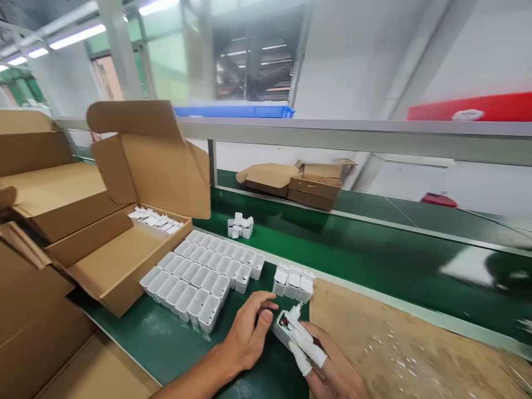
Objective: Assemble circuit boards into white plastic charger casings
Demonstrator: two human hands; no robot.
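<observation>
My right hand (332, 363), with white covers on some fingers, is closed around a white plastic casing (283, 331). The casing's near end is open and shows small red and dark parts inside; a white piece (296, 310) sticks out from its top. Just left of it is my left hand (250, 332), thumb and fingers apart and curved, holding nothing. Beyond both hands stands a small group of white casings with lids (293, 282). To the left, several rows of open white casings (195, 277) stand packed together on the green work surface (162, 338).
An open cardboard box (116, 266) with white parts (155, 219) stands at left, beside other cartons (50, 188). Loose white pieces (240, 226) lie on the green belt (366, 244). A brown board (374, 343) is at right. A shelf rail (353, 136) crosses behind.
</observation>
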